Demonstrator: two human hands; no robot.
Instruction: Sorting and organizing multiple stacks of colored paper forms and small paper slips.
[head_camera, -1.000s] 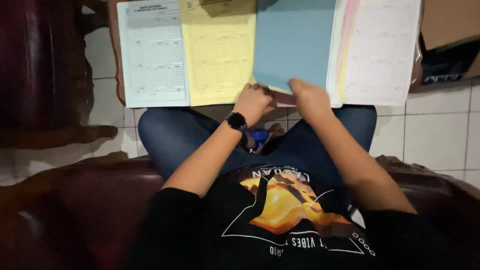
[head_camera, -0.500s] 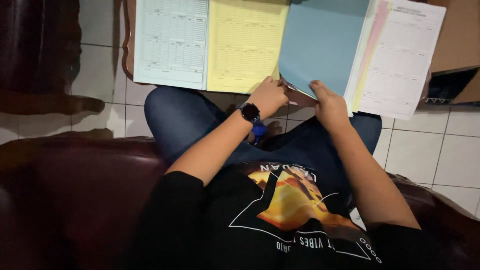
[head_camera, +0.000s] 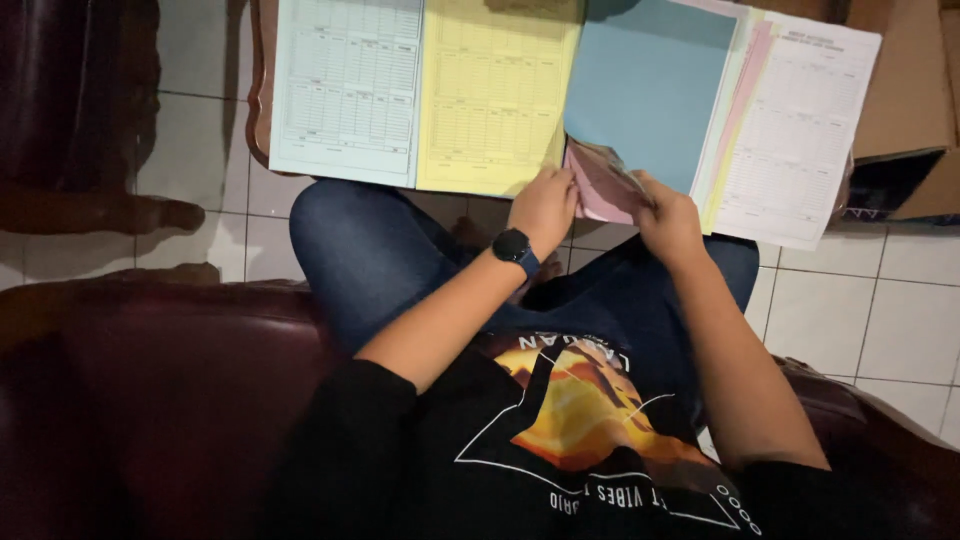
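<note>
Both hands (head_camera: 545, 207) (head_camera: 668, 217) pinch a pink sheet (head_camera: 600, 187) under the blue page (head_camera: 650, 95).

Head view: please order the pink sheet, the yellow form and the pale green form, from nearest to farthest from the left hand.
From the left hand:
1. Pink sheet, touching it, just to its right.
2. Yellow form, just above it.
3. Pale green form, far left on the table.

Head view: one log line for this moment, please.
left hand: grips pink sheet | right hand: grips pink sheet | blue sheet: above | yellow form: flat, left
</note>
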